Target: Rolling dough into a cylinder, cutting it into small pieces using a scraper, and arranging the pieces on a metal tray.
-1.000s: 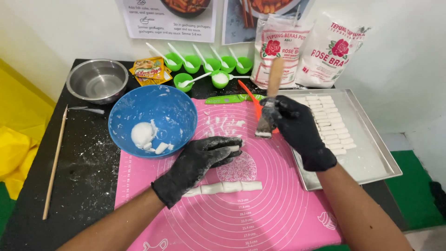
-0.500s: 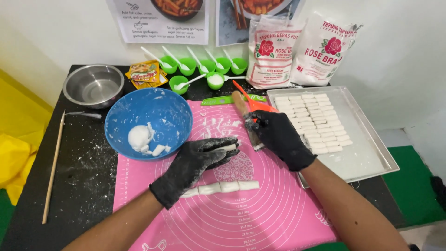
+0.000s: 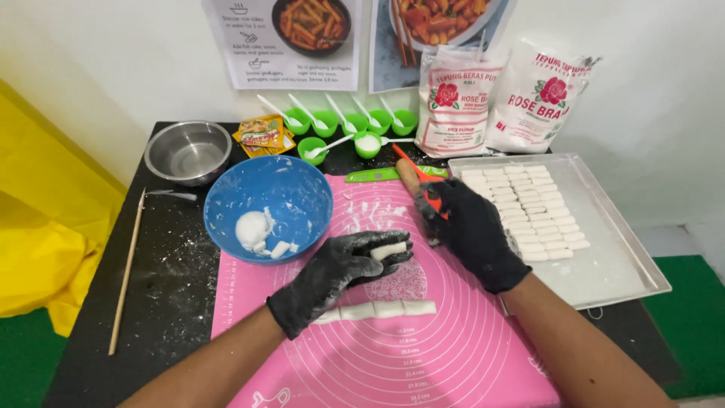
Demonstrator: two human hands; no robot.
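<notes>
1. Dough piece [image 3: 387,250], a short white cylinder, sits pinched in the fingers of the left hand [image 3: 343,270] above the pink silicone mat [image 3: 393,355].
2. Right hand [image 3: 470,230] has dropped from its raised position a second ago; it now lies low by the tray edge, closed round the wooden-handled cutter [image 3: 411,177].
3. Cut dough log [image 3: 377,310] rests on the mat, unchanged since earlier.
4. Metal tray [image 3: 612,264] beside the mat carries rows of cut pieces [image 3: 529,208].
5. Blue bowl [image 3: 226,208] sits behind the left hand.
</notes>
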